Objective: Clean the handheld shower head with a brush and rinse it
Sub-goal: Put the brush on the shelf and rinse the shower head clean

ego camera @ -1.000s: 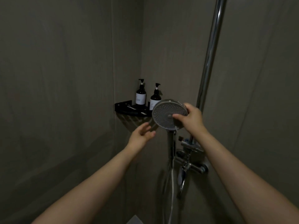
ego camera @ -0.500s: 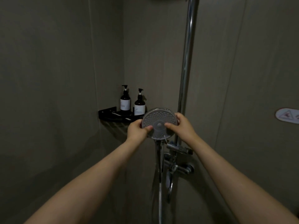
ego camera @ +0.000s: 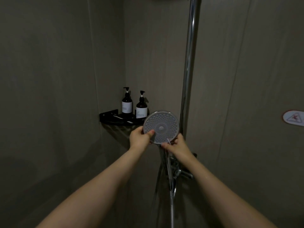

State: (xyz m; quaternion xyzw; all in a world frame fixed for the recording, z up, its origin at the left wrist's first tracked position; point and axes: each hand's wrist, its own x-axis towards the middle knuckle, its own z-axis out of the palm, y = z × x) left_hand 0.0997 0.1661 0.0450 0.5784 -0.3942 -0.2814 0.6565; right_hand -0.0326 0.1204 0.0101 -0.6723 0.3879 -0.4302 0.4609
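Corner shelf (ego camera: 109, 116), black, fixed at the wall corner: two dark pump bottles (ego camera: 127, 102) are carried, white labels illegible. Left hand (ego camera: 139, 138): fingers are curled on the left rim of the shower head (ego camera: 161, 127), thumb on its face. Shower head: round, pale grey, nozzle dots in rings, plain centre disc, held face-on just right of the shelf. Right hand (ego camera: 176, 146): the lower rim is pinched. Chrome riser rail (ego camera: 189, 63) behind. Oval warning sticker (ego camera: 293, 118), wording unreadable.
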